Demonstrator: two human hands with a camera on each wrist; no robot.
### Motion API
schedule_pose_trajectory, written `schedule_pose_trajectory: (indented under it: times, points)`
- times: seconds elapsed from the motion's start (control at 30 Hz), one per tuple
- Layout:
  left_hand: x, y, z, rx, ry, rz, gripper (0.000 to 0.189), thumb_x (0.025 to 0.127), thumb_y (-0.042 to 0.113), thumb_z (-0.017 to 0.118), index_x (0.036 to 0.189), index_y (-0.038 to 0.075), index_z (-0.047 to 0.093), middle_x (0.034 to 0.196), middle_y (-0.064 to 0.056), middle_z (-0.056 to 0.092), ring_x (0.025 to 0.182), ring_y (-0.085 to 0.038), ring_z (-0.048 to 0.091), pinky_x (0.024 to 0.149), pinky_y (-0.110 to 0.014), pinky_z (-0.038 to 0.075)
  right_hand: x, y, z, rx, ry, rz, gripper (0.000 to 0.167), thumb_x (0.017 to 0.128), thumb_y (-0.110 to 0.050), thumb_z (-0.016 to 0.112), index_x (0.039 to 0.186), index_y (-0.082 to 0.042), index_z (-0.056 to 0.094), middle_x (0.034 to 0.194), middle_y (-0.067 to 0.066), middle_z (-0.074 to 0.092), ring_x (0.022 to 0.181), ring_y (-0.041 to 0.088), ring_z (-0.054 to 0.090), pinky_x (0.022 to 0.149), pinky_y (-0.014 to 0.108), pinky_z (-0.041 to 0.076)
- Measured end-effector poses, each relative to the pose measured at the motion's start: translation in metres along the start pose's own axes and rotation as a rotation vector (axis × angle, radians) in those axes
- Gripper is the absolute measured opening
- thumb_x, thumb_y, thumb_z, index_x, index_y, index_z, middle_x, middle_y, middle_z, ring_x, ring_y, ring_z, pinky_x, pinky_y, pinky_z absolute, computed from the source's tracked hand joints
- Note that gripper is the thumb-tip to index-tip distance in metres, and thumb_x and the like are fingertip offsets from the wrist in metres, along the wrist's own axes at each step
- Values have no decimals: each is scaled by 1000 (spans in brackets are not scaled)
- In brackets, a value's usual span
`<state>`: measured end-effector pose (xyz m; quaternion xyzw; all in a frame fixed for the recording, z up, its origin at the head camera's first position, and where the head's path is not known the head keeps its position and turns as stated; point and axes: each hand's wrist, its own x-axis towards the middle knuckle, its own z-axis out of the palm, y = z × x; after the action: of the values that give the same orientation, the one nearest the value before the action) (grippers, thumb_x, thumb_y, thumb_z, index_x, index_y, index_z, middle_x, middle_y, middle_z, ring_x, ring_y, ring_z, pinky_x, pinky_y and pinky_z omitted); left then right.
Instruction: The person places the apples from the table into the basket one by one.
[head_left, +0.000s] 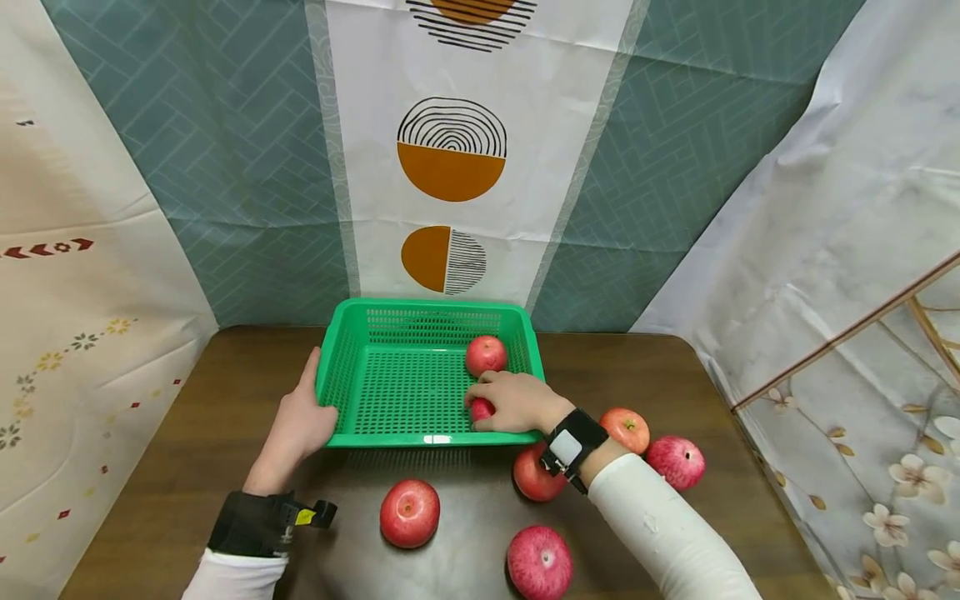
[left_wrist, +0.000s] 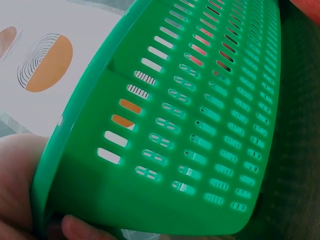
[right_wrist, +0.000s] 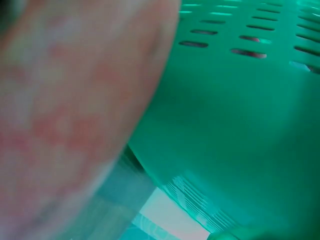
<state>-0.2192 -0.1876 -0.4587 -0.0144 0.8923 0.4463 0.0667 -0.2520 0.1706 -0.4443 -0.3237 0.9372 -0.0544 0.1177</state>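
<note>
A green plastic basket [head_left: 420,439] with slotted walls stands on the table, and its near wall fills most of the left wrist view. At its left side my left hand [head_left: 302,421] holds the rim, thumb near the front corner and a finger stretched along the edge. My right hand [head_left: 517,402] reaches over the front right corner into the basket, its fingers curled round a red fruit [head_left: 482,409] that is mostly hidden. Just behind that, a red apple [head_left: 486,356] lies in the basket's right part. The right wrist view has the hand blurred beside the basket wall [right_wrist: 240,110].
In front of the basket lie a red apple [head_left: 409,513] and a darker speckled red fruit [head_left: 540,562]. Another apple [head_left: 536,475] sits partly under my right wrist. Beyond the right forearm are an orange-red apple [head_left: 626,429] and a speckled fruit [head_left: 676,462]. Patterned cloth [head_left: 247,167] hangs behind.
</note>
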Motion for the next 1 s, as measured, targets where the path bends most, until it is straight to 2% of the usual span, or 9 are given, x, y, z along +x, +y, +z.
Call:
schedule_pose_trajectory:
  times: [0.17, 0.4, 0.63, 1.0]
  points:
    - [-1, 2, 1, -2, 3, 5, 101, 90, -1, 47, 173, 17, -9, 101, -29, 64, 68, -30, 60, 61, -40, 44, -3, 0, -1, 5, -2, 10, 39, 96, -46, 69, 130, -28, 74, 127, -3, 63, 106, 16, 61, 84, 37, 54]
    - [-3, 1, 2, -12, 13, 0, 100, 91, -1, 46, 173, 16, -7, 107, -32, 63, 71, -31, 61, 62, -40, 45, -2, -1, -1, 0, -6, -3, 42, 97, -47, 67, 133, -28, 74, 133, -2, 63, 113, 17, 62, 89, 40, 55]
    - [0, 2, 1, -13, 1, -3, 100, 91, 0, 46, 173, 19, -9, 113, -36, 62, 70, -31, 60, 61, -40, 44, -2, 1, 2, -5, 0, -3, 41, 98, -52, 66, 132, -31, 74, 135, -4, 63, 116, 17, 61, 87, 39, 55]
    - [-1, 2, 0, -26, 5, -11, 101, 90, -2, 46, 173, 19, -9, 108, -32, 62, 69, -31, 58, 61, -40, 44, -2, -1, -1, 33, 6, -7, 48, 98, -55, 65, 137, -28, 73, 144, -1, 61, 131, 20, 57, 96, 44, 54]
